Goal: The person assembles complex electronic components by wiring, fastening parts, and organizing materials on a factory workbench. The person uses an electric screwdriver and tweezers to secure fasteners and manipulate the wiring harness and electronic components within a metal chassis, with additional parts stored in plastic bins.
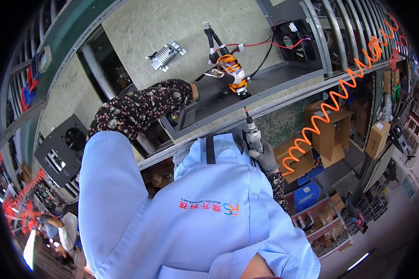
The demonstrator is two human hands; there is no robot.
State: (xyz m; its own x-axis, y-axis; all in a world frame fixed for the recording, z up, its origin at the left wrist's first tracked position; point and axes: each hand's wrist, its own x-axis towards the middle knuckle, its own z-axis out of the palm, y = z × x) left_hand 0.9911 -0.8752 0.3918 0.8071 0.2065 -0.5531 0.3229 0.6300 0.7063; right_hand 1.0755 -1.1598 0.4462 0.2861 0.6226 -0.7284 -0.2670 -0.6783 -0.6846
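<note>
A copper-wound coil with white wrapping and black leads stands at the grey metal chassis. My left hand, in a dark glove under a floral sleeve, is closed against the coil's left side; its fingertips are partly hidden. Below the chassis's near edge, my gloved right hand grips a power screwdriver. Its bit points up toward the coil's lower end, apart from it. Farther left on the bench lies a silver ribbed metal part.
A black fan with red and black wires sits at the chassis's right end. An orange coiled air hose hangs on the right above cardboard boxes. Metal rollers run beyond the bench. Another grey panel lies at left.
</note>
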